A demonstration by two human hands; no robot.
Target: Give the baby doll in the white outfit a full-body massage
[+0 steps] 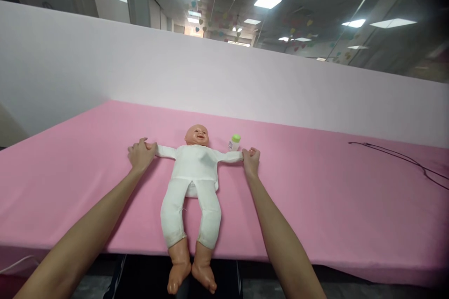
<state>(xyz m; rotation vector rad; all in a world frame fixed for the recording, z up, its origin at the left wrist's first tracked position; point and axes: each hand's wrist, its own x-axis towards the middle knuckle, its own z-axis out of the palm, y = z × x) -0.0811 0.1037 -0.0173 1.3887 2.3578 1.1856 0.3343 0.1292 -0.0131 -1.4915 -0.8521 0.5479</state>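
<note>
A baby doll (195, 163) in white clothes lies face up, its arms stretched out to both sides. Its bare feet reach past the near edge of the pink-covered table (315, 205). My left hand (142, 153) is closed around the doll's hand on the left, at the end of the sleeve. On the other side, my right hand (251, 160) grips the doll's other hand, which is mostly hidden by my fingers. A small clear bottle (234, 142) with a green cap stands just behind the doll's arm, near my right hand.
Dark thin cables (396, 153) lie on the table at the far right. A white partition (224, 81) rises along the back edge. A white cord (21, 261) hangs at the near left, and my dark-clothed legs (150, 275) show below the table.
</note>
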